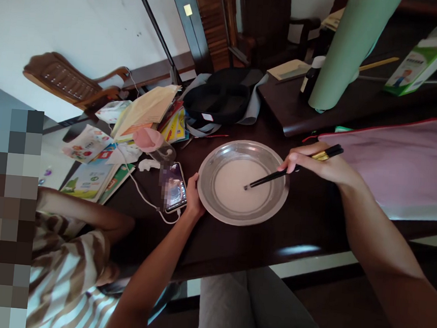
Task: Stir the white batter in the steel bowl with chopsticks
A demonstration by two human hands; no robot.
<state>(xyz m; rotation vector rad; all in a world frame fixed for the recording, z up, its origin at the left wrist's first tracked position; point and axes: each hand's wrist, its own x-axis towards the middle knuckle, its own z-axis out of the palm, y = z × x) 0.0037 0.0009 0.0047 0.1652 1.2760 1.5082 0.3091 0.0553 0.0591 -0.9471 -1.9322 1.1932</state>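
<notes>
A shallow metal bowl (203, 198) stands on the dark wooden table, holding a milky white liquid (235, 183). My left hand (196, 195) grips the bowl's left rim, thumb on the near side and the other fingers mostly hidden by the bowl. In my right hand (314, 164) is a pair of black chopsticks (269, 177) with gold bands, slanting down to the left over the bowl. Their tips meet the white liquid near its middle. A phone (177, 187) with a lit screen and a white cable lies just left of my left hand.
Another person in a striped shirt (75, 269) sits at my left. Books and papers (142, 111), a pink-lidded cup (149, 141) and a black bag (218, 97) lie beyond the bowl. At right are a pink pouch (402, 165), a green cylinder (350, 53), a dark bottle (312, 78) and a green-white carton (410, 71).
</notes>
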